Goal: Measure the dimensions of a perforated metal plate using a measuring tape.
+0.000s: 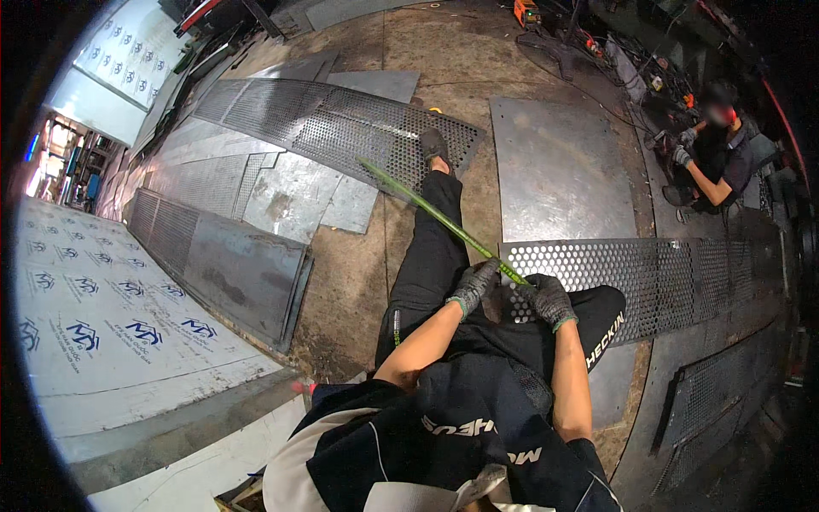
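A long, narrow green tape measure blade (pixel 437 212) with dark markings stretches from my hands toward the far left, over my extended leg. My left hand (pixel 474 286), in a dark grey knit glove, is closed at the blade's near part. Beside it, my right hand (pixel 548 300), gloved alike, is closed around the near end of the tape measure; its fingers hide whatever case is there. Both hands are above my lap, close to a perforated metal sheet (pixel 597 256) with round holes that lies on the floor to the right.
A plain steel sheet (pixel 559 166) lies ahead on the floor. More perforated sheets (pixel 341 119) and stacked plates (pixel 247 273) spread leftward. A film-covered panel (pixel 111 316) fills the left side. Far right, a co-worker (pixel 725 154) crouches by cables; an orange machine (pixel 526 12) stands behind.
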Demonstrator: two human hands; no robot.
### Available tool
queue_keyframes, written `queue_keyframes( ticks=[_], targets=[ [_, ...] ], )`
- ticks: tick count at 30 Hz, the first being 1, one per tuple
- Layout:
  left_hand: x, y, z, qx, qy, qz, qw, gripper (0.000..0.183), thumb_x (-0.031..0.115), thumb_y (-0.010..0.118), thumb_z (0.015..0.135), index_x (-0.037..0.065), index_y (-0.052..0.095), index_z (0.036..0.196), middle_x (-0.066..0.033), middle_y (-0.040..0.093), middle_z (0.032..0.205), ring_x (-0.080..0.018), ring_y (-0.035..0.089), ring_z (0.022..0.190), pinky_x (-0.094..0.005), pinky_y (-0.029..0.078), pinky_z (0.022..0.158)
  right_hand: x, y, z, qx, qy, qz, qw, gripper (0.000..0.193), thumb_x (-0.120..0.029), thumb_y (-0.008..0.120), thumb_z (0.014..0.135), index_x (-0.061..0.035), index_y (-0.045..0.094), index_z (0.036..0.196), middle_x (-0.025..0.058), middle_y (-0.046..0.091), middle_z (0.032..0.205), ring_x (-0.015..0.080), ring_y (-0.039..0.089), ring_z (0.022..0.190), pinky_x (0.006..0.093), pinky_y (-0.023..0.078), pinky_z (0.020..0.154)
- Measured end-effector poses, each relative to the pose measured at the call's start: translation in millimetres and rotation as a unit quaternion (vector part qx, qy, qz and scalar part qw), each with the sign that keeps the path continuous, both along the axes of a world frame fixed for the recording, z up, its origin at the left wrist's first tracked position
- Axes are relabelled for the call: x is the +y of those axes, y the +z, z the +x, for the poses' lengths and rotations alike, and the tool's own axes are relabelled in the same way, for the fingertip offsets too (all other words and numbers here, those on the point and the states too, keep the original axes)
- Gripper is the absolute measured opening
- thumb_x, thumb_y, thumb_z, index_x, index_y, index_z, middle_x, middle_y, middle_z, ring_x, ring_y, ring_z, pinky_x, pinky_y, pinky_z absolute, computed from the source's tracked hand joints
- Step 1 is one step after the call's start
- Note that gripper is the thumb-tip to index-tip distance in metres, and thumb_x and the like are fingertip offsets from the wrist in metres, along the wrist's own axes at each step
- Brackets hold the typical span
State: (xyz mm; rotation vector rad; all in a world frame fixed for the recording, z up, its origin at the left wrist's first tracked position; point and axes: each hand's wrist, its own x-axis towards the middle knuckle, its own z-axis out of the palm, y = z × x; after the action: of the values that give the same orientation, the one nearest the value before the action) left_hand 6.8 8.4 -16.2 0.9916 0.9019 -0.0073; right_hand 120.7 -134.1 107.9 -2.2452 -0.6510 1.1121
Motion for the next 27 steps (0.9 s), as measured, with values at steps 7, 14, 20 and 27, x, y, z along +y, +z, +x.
queue_keyframes(
  ticks=[7,14,20,27],
  targets=[
    [-7,10,-4,-0.004,-0.022,0.062,0.998,0.051,0.048,0.054,0.087,0.001,0.062,0.106,-0.0112,0.063,0.09,-0.0186,0.056,0.077,-0.0315,0.044,0.072,-3,-2,-3,0.065,-0.034,0.044,0.996,0.024,-0.021,0.06,0.087,0.0018,0.065,0.092,0.0098,0.062,0.064,0.0142,0.059,0.048,0.0282,0.049,0.044],
    [-9,-7,-3,0.013,-0.074,0.1,0.992,0.06,0.05,0.059,0.083,-0.003,0.059,0.113,-0.0145,0.062,0.101,-0.0237,0.058,0.089,-0.0331,0.045,0.081,-10,-23,5,0.047,0.068,-0.043,0.996,0.038,-0.031,0.064,0.083,0.0058,0.066,0.093,0.0169,0.067,0.077,0.022,0.064,0.07,0.0342,0.049,0.068],
    [-10,-15,-4,0.032,-0.062,0.095,0.993,0.047,0.041,0.063,0.082,-0.002,0.064,0.102,-0.0098,0.062,0.085,-0.0196,0.056,0.076,-0.0318,0.045,0.071,-15,-55,5,0.042,0.089,-0.017,0.995,0.034,-0.03,0.064,0.086,0.0031,0.068,0.09,0.009,0.067,0.073,0.0144,0.06,0.062,0.0287,0.049,0.061],
    [-3,-11,-5,0.011,-0.015,0.083,0.996,0.042,0.036,0.064,0.082,-0.001,0.065,0.103,-0.0098,0.063,0.087,-0.0199,0.056,0.078,-0.0337,0.045,0.073,-21,-47,12,0.129,0.013,0.02,0.991,0.04,-0.034,0.059,0.086,0.0041,0.067,0.096,0.014,0.067,0.08,0.0203,0.061,0.068,0.0318,0.049,0.069]
  ],
)
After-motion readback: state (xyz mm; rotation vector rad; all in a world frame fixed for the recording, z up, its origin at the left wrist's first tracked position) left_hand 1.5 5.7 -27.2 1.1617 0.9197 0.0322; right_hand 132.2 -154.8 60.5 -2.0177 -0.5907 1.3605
